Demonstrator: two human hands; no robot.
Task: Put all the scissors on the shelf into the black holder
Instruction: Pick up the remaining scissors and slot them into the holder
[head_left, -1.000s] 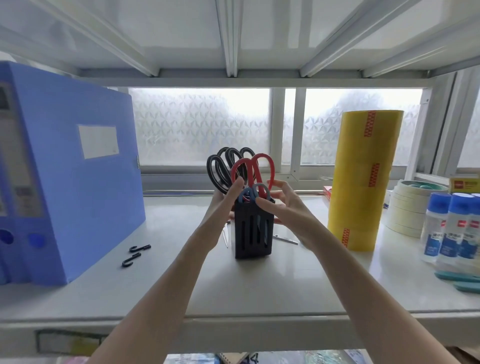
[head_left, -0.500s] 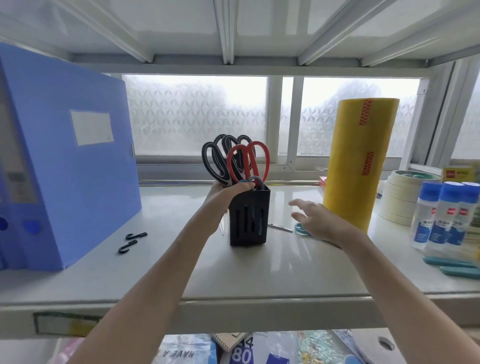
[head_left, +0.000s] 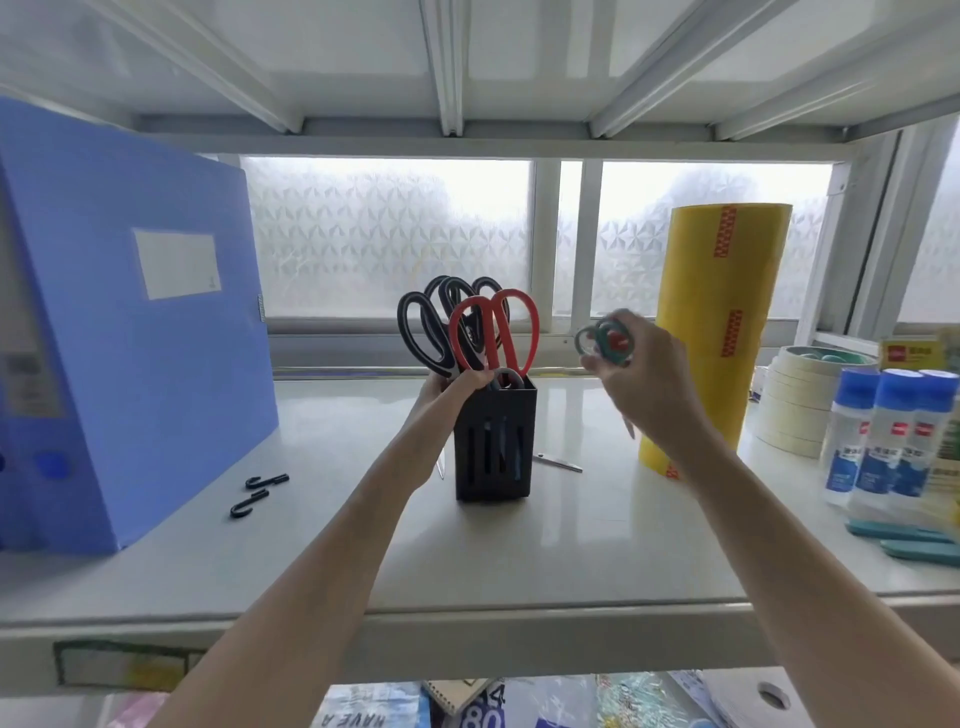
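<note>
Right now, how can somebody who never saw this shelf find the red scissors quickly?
Find the big blue file box at the shelf's left, then look right to the black holder mid-shelf. Several scissors stand in it, handles up; the red scissors are the only red-handled pair, in front of the black-handled ones.

Right hand (head_left: 641, 382) lifts green scissors (head_left: 605, 341) beside black holder (head_left: 494, 441).

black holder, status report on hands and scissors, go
Left hand steadying black holder. Right hand shut on green-handled scissors, lifted beside holder. Loose scissors on shelf behind holder.
</note>
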